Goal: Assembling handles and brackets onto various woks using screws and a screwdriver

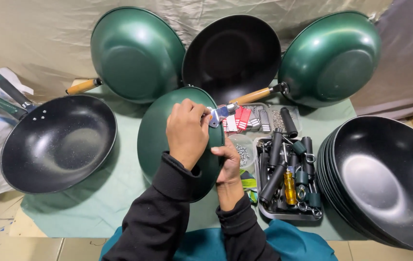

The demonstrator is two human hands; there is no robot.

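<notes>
Bright, even overhead light, sharp focus, soft shadows, glare on the stacked pans (385, 183), bowed edges.

Looked like a small cookware assembly workshop, not a kitchen. A stack of identical black woks (385, 179) sat at 3 o'clock, finished green ones (330, 58) leaned up around 12, and a metal tray (288, 215) of loose handles and a screwdriver sat on the cloth-covered table (95, 203).

Wok (168, 140) centre under both hands, tray (264, 205) of handles right — stacked pans (385, 179) far right, 3 woks behind.
</notes>
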